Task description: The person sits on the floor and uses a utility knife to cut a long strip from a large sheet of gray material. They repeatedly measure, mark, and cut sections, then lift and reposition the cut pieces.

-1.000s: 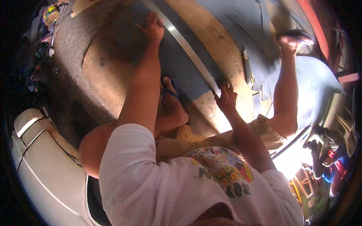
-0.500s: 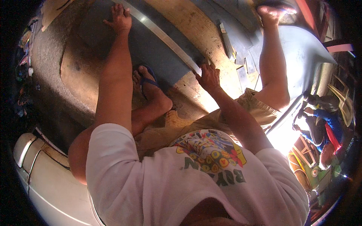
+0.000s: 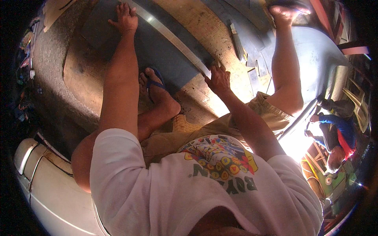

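Note:
A long metal ruler point(image 3: 173, 38) lies slantwise across a dark grey sheet point(image 3: 157, 51). Near the ruler's far end, my left hand point(image 3: 126, 19) is pressed flat on the sheet with its fingers spread. At the near end, my right hand point(image 3: 219, 80) has its thumb and curled fingers around the ruler's tip, just past the sheet's edge. My sandalled left foot point(image 3: 156, 84) rests against the sheet's near side.
Brown board point(image 3: 197, 88) lies under the sheet. Right of it are a dark-handled cutter point(image 3: 235, 41), narrow offcuts point(image 3: 258, 69) and a pale grey panel point(image 3: 315, 47). A rounded white body point(image 3: 55, 188) stands lower left. Another person point(image 3: 338, 133) works at far right.
My hands, the ruler and the sheet stay practically in place. At far right the other person's arm and upper body have shifted slightly.

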### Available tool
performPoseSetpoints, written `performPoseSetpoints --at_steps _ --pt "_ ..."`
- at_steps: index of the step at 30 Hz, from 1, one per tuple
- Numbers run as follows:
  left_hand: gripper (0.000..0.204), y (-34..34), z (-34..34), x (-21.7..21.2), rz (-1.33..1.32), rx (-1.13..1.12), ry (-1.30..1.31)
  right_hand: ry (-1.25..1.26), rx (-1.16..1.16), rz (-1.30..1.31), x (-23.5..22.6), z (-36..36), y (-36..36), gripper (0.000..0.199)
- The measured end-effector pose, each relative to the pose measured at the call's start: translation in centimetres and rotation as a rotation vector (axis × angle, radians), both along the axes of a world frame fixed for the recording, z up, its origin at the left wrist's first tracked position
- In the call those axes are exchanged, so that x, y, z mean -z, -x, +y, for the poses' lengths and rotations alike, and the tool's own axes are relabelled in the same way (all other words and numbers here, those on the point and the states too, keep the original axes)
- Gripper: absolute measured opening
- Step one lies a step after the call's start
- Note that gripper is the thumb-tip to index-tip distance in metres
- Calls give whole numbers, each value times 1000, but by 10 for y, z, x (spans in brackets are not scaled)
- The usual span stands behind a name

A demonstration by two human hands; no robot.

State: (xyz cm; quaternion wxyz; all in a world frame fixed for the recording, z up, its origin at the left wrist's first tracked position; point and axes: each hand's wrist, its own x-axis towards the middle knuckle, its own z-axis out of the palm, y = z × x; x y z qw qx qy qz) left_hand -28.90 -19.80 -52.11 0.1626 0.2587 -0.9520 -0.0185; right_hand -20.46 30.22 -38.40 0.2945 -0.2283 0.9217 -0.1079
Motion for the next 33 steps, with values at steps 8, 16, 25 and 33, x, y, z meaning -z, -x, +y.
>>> performPoseSetpoints --at_steps 8,16,25,33 --pt "60 -1 -1 -1 13 4 -23 4 3 -8 -7 -3 3 64" --pt "62 -3 -2 -2 28 7 -15 16 11 7 -6 -3 3 55" --pt "67 -1 -1 -6 29 5 -34 39 27 -4 -8 -4 4 56" --pt "75 3 3 -9 67 10 -106 31 34 -18 -8 -3 5 65"
